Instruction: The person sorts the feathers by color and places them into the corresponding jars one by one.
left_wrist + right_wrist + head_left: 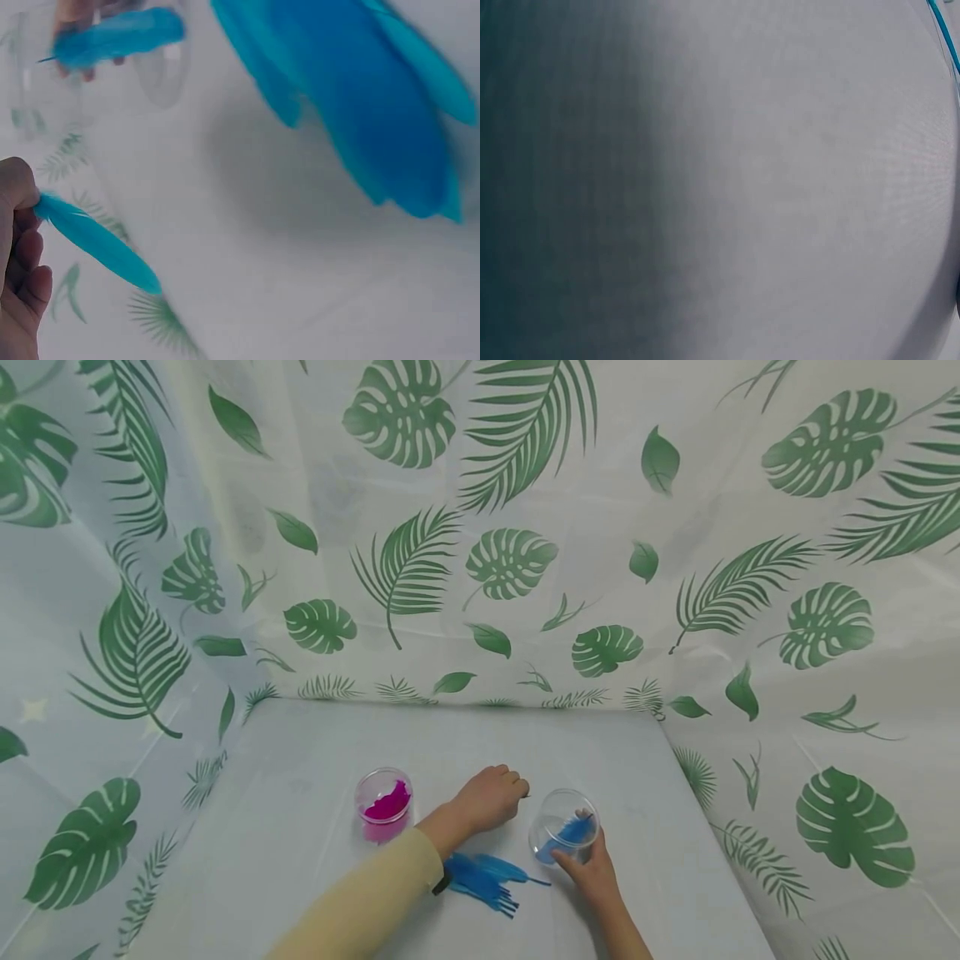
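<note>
My left hand point(487, 799) reaches across the table and pinches a blue feather point(101, 244) by one end, as the left wrist view shows. From the head view that feather is mostly hidden behind the hand. A clear plastic cup point(542, 827) is tilted in my right hand point(596, 870), whose thumb and fingers grip its side. Inside the cup lies a blue feather point(120, 36). Under my left wrist, a bunch of loose blue feathers point(483, 881) rests on the table. The right wrist view is mostly a blurred pale surface.
To the left stands another clear cup point(384, 774) with magenta feathers point(388, 803) in it. The white table point(315, 735) is bordered at the back and both sides by hanging sheets point(525, 610) printed with green leaves. A yellow sleeve point(367, 893) covers the left forearm.
</note>
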Motion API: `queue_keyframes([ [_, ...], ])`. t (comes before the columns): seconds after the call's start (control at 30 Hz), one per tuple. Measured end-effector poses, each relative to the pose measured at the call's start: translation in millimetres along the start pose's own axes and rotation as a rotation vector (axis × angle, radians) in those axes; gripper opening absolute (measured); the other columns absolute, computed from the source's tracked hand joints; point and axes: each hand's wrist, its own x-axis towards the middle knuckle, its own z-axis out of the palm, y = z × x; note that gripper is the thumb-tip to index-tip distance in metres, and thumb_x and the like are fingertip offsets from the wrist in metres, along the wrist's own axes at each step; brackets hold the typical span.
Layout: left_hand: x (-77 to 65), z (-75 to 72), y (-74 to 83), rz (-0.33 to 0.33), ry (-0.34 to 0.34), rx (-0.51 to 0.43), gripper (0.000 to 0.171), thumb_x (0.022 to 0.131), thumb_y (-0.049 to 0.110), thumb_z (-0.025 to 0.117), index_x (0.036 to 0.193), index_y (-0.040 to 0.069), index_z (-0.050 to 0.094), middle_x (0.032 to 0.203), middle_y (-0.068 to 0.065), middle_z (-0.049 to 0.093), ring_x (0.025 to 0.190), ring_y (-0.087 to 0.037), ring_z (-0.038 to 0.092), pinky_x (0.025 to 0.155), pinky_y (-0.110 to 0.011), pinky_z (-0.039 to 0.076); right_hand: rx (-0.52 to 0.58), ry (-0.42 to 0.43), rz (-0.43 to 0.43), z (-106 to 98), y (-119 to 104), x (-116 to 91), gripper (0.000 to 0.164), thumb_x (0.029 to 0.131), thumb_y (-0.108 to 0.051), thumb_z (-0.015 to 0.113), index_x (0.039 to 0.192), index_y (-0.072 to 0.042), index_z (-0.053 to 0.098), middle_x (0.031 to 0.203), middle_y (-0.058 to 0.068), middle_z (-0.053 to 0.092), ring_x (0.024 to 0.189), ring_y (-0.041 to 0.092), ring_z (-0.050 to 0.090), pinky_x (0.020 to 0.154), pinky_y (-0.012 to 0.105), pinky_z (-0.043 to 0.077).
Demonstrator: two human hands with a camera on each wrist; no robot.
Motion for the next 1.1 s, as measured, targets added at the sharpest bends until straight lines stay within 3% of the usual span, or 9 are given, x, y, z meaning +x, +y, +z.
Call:
queue_keyframes([
  [0.27, 14.5, -20.7, 4.3, 0.072, 0.187, 0.008, 0.019, 0.095, 0.020, 0.061, 0.113, 0.022, 0.069, 0.101, 0.008, 0.070, 0.092, -0.009, 0.063, 0.081, -0.021, 0.053, 0.015, -0.006, 0.014, 0.5, -1.5, -1.2, 0.106, 0.076, -0.048, 0.082, 0.157, -0.021, 0.018, 0.162, 0.021, 0.024, 0.148, 0.047, 0.020, 0.117, 0.067, 0.015],
  [0.5, 25.5, -43.5, 14.2, 0.088, 0.218, -0.018, 0.021, 0.098, 0.024, 0.058, 0.117, 0.021, 0.067, 0.104, 0.009, 0.070, 0.095, -0.008, 0.062, 0.086, -0.021, 0.051, 0.032, -0.013, 0.003, 0.2, 0.9, -0.3, 0.105, 0.078, -0.046, 0.081, 0.157, -0.022, 0.017, 0.161, 0.021, 0.024, 0.148, 0.047, 0.020, 0.116, 0.068, 0.016],
  [0.67, 33.4, -53.4, 26.6, 0.094, 0.267, -0.162, 0.019, 0.098, 0.022, 0.058, 0.115, 0.019, 0.066, 0.103, 0.009, 0.069, 0.093, -0.007, 0.060, 0.086, -0.018, 0.050, 0.058, -0.004, -0.032, 0.4, 1.8, 0.7, 0.101, 0.078, -0.042, 0.082, 0.155, -0.018, 0.021, 0.160, 0.022, 0.027, 0.147, 0.047, 0.022, 0.116, 0.068, 0.016],
  [0.77, 36.5, -53.7, 34.8, 0.092, 0.299, -0.238, 0.016, 0.097, 0.021, 0.058, 0.111, 0.019, 0.066, 0.100, 0.010, 0.068, 0.091, -0.006, 0.058, 0.085, -0.016, 0.049, 0.073, -0.009, -0.036, 0.0, 1.9, 0.6, 0.100, 0.079, -0.041, 0.082, 0.155, -0.018, 0.021, 0.160, 0.021, 0.027, 0.148, 0.046, 0.021, 0.117, 0.067, 0.015],
  [0.9, 39.9, -45.8, 44.2, 0.091, 0.309, -0.261, 0.013, 0.097, 0.021, 0.059, 0.109, 0.019, 0.065, 0.098, 0.011, 0.067, 0.089, -0.004, 0.056, 0.082, -0.014, 0.048, 0.071, -0.032, -0.008, -0.9, 2.9, 1.1, 0.104, 0.080, -0.043, 0.080, 0.157, -0.018, 0.015, 0.161, 0.021, 0.025, 0.149, 0.045, 0.020, 0.119, 0.065, 0.015],
  [1.1, 40.7, -33.4, 55.5, 0.062, 0.241, -0.227, 0.014, 0.096, 0.025, 0.062, 0.107, 0.021, 0.068, 0.093, 0.012, 0.067, 0.082, -0.003, 0.057, 0.076, -0.015, 0.048, 0.066, -0.046, 0.006, -2.5, 2.6, 0.2, 0.109, 0.081, -0.042, 0.079, 0.158, -0.011, 0.008, 0.159, 0.027, 0.025, 0.147, 0.047, 0.022, 0.118, 0.064, 0.017],
])
